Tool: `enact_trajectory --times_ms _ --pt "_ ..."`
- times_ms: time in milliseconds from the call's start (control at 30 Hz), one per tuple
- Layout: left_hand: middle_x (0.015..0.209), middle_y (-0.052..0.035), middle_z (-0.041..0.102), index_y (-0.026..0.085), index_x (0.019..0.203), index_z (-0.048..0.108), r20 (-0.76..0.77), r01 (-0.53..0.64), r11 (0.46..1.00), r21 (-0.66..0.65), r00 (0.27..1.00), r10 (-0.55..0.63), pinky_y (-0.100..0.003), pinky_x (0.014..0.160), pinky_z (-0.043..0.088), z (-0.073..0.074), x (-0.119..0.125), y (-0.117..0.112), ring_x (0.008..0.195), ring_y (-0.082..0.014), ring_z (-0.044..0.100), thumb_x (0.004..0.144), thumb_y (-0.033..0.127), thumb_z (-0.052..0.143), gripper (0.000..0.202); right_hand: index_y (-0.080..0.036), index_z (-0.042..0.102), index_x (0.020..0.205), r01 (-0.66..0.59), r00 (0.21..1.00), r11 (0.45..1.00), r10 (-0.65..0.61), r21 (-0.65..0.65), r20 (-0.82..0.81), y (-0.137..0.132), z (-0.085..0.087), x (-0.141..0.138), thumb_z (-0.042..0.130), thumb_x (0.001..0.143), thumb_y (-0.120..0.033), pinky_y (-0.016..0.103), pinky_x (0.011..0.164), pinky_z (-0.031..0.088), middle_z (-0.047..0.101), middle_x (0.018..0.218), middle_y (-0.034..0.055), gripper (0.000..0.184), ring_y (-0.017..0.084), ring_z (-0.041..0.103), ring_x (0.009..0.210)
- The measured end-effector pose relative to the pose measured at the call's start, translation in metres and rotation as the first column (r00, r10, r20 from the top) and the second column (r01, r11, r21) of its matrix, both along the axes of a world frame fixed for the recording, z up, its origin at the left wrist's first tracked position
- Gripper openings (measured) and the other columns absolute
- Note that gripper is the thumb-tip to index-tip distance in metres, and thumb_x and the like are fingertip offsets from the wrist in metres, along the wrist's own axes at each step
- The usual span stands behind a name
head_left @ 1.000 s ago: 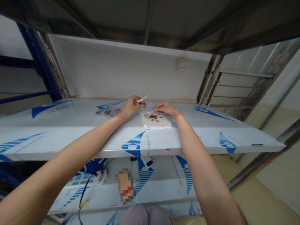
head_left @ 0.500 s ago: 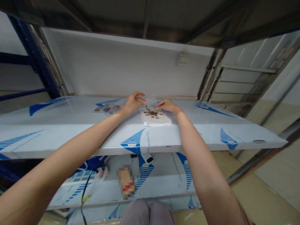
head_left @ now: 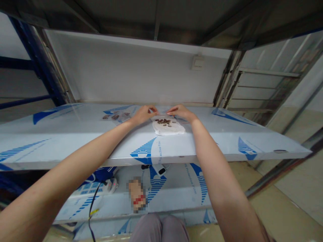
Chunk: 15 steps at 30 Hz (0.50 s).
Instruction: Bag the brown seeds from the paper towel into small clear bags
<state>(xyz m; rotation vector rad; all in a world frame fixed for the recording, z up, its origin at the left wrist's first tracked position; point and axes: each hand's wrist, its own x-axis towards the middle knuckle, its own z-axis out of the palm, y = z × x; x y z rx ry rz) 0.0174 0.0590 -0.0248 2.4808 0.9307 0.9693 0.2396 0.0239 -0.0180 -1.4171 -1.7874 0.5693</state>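
A folded white tissue lies on the film-covered shelf, bearing a loose pile of small dark brown seed-like pieces. At its far left edge my left hand is pinched, fingertips turned inward. My right hand also pinches, at the far right edge of the tissue. Between the fingertips spans a thin see-through sheet, apparently a clear plastic bag; its outline is faint. Left of my left hand lie clear packets with brown contents.
The shelf has blue-printed protective film, with a dark shelf overhead. Below are a power strip with a black cable, a white device and a pixelated item. A wall switch is behind.
My left hand has come down slightly and its fingers have closed more. The dark piece beneath its fingertips no longer shows there. My right hand has hardly moved.
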Motion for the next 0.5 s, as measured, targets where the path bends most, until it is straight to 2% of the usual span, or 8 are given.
enact_trajectory --times_ms 100,200,333,500 --pt "0.081 -0.0048 0.069 0.013 0.084 0.071 -0.061 0.013 1.000 -0.011 0.998 -0.014 -0.026 0.068 0.039 -0.0027 0.0007 -0.0007 0.070 -0.0153 0.056 0.078 0.032 0.060 0.022 -0.015 0.076 0.081 -0.019 1.000 1.000 0.019 0.008 0.009 -0.0004 0.0004 -0.0009 0.072 0.072 -0.019 0.029 0.075 0.048 0.074 0.083 0.0069 0.010 0.016 0.064 0.073" --pt "0.077 -0.0045 0.069 0.013 0.080 0.070 -0.039 0.039 0.999 0.005 0.999 -0.038 -0.026 0.067 0.039 -0.0028 -0.0002 -0.0010 0.068 -0.0149 0.056 0.080 0.031 0.058 0.022 -0.015 0.075 0.082 -0.046 0.999 0.999 0.046 0.018 0.014 -0.0018 0.0015 -0.0019 0.072 0.073 -0.023 0.029 0.073 0.047 0.074 0.083 0.0064 0.012 0.016 0.063 0.073" --pt "0.081 -0.0057 0.070 0.013 0.082 0.069 -0.016 0.090 0.995 -0.052 0.996 -0.091 -0.026 0.067 0.041 0.0005 -0.0024 -0.0024 0.068 -0.0148 0.058 0.084 0.033 0.054 0.025 -0.016 0.075 0.081 -0.076 0.997 0.997 0.076 0.015 0.027 -0.0050 0.0045 -0.0046 0.071 0.073 -0.024 0.029 0.073 0.047 0.074 0.085 0.0066 0.012 0.017 0.062 0.076" --pt "0.073 -0.0052 0.069 0.012 0.077 0.069 -0.032 0.036 0.998 -0.049 0.999 -0.037 -0.026 0.069 0.041 0.0056 -0.0006 -0.0052 0.067 -0.0144 0.058 0.082 0.028 0.056 0.021 -0.015 0.074 0.077 -0.099 0.994 0.995 0.100 -0.017 0.051 -0.0076 0.0071 -0.0082 0.069 0.073 -0.024 0.028 0.069 0.045 0.072 0.079 0.0061 0.011 0.016 0.059 0.071"
